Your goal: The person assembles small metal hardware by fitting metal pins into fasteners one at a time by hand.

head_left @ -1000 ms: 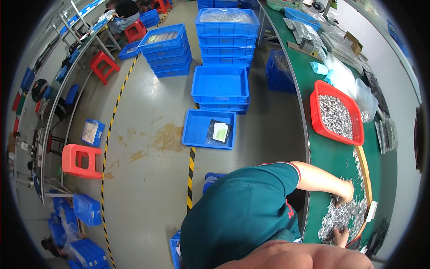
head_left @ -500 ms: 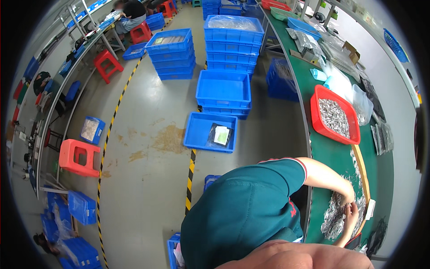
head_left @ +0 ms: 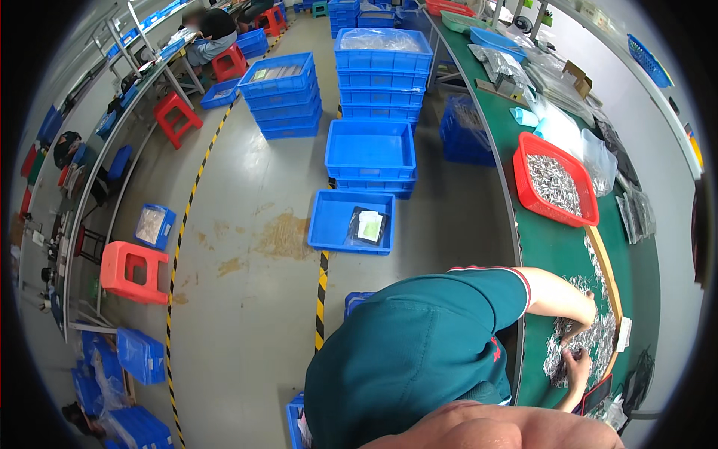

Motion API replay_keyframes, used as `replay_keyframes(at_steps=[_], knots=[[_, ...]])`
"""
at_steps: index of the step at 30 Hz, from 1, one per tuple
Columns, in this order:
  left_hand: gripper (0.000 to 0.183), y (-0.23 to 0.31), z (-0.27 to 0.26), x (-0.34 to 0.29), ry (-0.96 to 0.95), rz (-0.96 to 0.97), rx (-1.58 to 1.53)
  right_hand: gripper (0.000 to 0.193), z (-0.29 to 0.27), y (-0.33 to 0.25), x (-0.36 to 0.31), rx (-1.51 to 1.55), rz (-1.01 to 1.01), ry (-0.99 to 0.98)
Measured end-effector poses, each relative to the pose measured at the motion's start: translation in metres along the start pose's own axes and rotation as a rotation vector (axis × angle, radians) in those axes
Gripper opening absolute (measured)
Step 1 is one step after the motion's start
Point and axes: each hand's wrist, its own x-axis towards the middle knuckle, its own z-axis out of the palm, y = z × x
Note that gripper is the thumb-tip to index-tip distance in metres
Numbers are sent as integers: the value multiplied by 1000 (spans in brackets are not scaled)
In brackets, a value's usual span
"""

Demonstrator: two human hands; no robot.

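Observation:
A spread pile of small, thin silver metal pieces [head_left: 603,334] lies on the green table mat. My left hand [head_left: 582,317] reaches over it from the far side, fingers bent down toward the pieces; its fingertips are partly hidden. Just nearer, my right hand [head_left: 576,367] rests at the pile with fingers curled toward the thumb. Dark bits show between those fingers, too small to name. The two hands are close together but apart. A pale wooden strip [head_left: 605,273] borders the pile on the right.
A red plastic basket [head_left: 529,196] of similar silver pieces stands farther along the table. Clear plastic bags [head_left: 598,161] lie beyond it. A white card [head_left: 624,334] sits by the strip. Stacked blue crates [head_left: 383,78] and a red stool [head_left: 134,272] stand on the floor to the left.
My hands have moved apart from where they met over the pile; the right one shifted slightly left and down. The pieces are spread more widely, toward the strip. The view has shifted slightly.

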Motion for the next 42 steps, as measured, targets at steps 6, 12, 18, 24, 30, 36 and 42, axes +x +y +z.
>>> replay_keyframes(at_steps=[6,12,18,24,30,36,42], knots=[[77,-11,16,-4,80,-26,128,45,4,12,35,184,-42,61],[71,66,43,84,179,-97,263,35,4,-4,38,-50,-27,114],[61,48,40,60,153,-72,362,36,17,8,32,-100,100,139],[50,27,50,49,375,47,16,44,19,-1,15,81,45,189],[25,-7,19,-2,288,52,-175,47,19,-32,-15,185,69,389],[25,-38,-11,-12,233,268,-687,31,8,-51,-23,421,11,671],[22,-11,-8,-3,-307,111,-1418,27,15,-38,-30,474,15,795]])
